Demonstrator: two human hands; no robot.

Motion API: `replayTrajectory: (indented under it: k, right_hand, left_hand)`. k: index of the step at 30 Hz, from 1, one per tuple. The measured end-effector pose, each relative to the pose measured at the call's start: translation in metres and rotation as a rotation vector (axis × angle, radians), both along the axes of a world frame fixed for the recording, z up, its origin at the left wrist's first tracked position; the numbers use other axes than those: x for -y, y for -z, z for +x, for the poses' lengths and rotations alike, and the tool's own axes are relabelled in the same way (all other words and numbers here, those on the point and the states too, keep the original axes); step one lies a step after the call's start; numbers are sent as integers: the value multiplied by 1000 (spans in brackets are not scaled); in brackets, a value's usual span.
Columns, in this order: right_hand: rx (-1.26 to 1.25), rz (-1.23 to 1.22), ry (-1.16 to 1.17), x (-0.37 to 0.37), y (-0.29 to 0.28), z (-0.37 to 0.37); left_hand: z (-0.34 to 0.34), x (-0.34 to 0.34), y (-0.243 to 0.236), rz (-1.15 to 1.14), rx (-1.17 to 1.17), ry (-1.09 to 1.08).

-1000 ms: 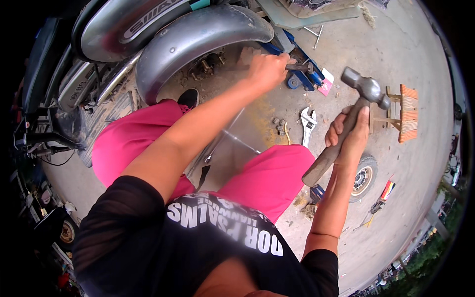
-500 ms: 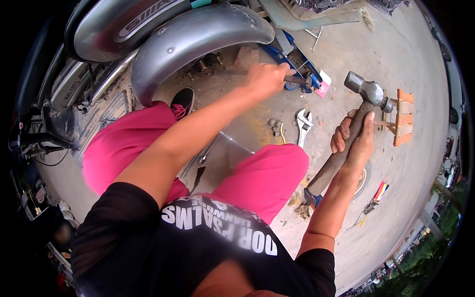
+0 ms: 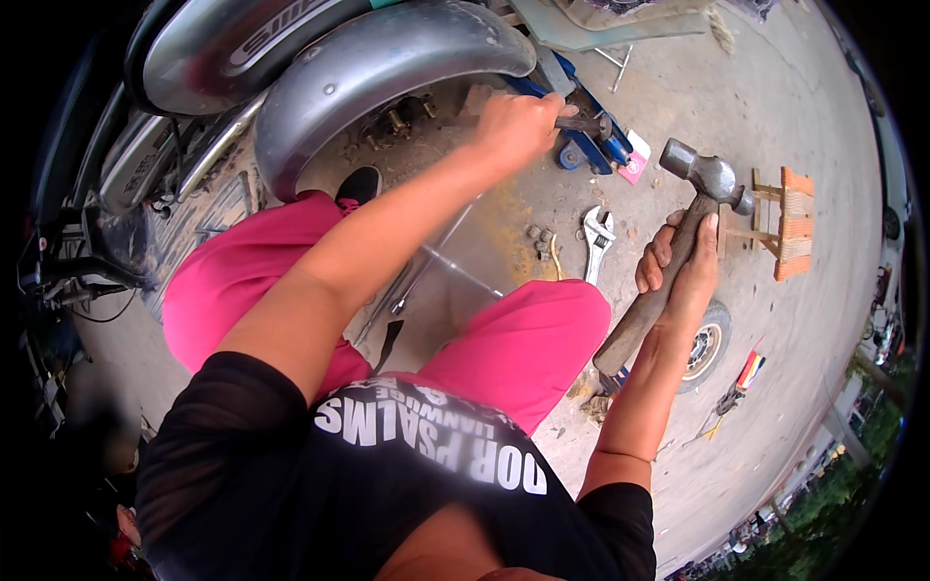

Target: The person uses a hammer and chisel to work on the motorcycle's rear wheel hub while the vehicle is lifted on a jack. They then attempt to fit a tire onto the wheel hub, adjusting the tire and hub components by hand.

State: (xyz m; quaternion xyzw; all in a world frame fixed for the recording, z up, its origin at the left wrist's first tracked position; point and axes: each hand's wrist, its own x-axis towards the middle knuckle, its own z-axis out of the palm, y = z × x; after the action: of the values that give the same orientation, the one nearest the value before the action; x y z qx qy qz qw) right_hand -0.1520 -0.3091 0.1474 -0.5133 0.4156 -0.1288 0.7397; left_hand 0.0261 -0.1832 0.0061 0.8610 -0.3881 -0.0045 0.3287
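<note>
Both closed tight; right hand [image 3: 692,276] has steel-headed, brown wooden-handled hammer [image 3: 686,234], out to the right; left hand [image 3: 516,128] has dark metal rod [image 3: 583,125], near blue metal frame [image 3: 572,155]; both likely stiff, hammer head-heavy; grab handle [image 3: 632,329] lower, rod mid-shaft

Left fingers [image 3: 554,104] hide part of the bar [image 3: 581,125].

White block capitals run upside down in at least 2 lines across the black T-shirt [image 3: 407,470]; slanted capitals stand on the metallic-grey body panel [image 3: 194,73]'s oval badge [image 3: 281,32].
</note>
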Motion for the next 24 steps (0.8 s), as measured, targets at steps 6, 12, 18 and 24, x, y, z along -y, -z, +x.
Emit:
replayTrajectory:
  k: [6, 12, 18, 24]
  right_hand:
    - [-5, -47, -22, -12, 4, 7]
    - [-76, -53, -160, -18, 8, 22]
    - [-40, -104, -142, -7, -1, 17]
    - [-145, -75, -204, 9, -7, 20]
  left_hand:
    - [2, 4, -4, 62, -49, 26]
    - [4, 6, -4, 49, -41, -15]
    - [8, 9, -1, 136, -110, -2]
    - [4, 14, 6, 149, -33, 19]
